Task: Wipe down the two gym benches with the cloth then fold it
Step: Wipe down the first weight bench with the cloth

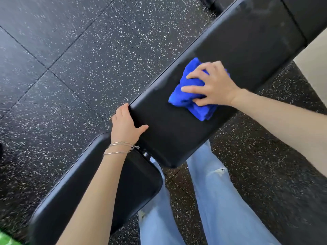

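A bunched blue cloth (189,92) lies on the long black bench pad (230,55) that runs from the centre to the upper right. My right hand (212,84) presses down on the cloth with spread, bent fingers that dig into its folds. My left hand (125,124) grips the near left corner of this pad, thumb on top and fingers over the edge. A shorter black seat pad (74,195) sits below my left forearm, across a narrow gap. Faint smears show along the long pad's left edge.
Black rubber floor tiles (79,59) with white speckles surround the bench. Another black padded piece (309,16) stands at the top right, next to a pale surface (313,68). My legs in light blue jeans (212,200) stand against the bench's near side. Something green (7,239) shows at the bottom left corner.
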